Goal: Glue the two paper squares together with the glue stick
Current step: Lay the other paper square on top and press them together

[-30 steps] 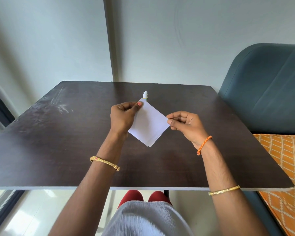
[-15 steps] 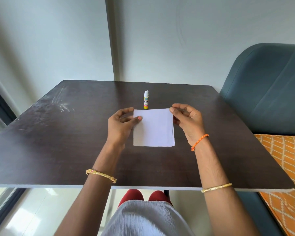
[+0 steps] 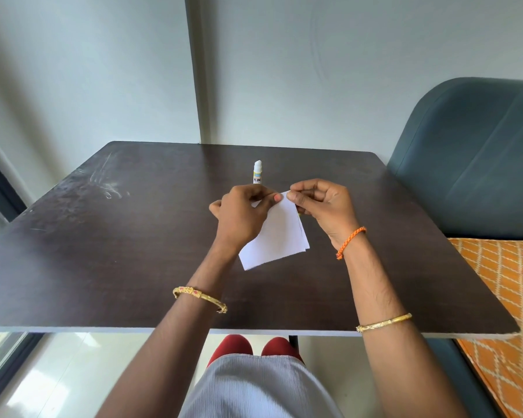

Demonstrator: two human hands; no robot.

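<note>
Head view: left hand (image 3: 242, 218) and right hand (image 3: 320, 206) pinch paper squares (image 3: 277, 239); glue stick (image 3: 257, 173) upright behind.

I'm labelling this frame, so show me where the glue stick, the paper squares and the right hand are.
glue stick (image 3: 257, 173): head view, on its upright body.
paper squares (image 3: 277, 236): head view, on the top sheet's middle.
right hand (image 3: 322, 203): head view, on its back, fingers pinching the paper's top corner.

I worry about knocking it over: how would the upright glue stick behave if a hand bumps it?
The glue stick stands tall and narrow on the table, so it would probably tip easily. Being round, it would likely roll once down. It looks small, probably light. Both hands, left hand and right hand, work just in front of it.
</note>
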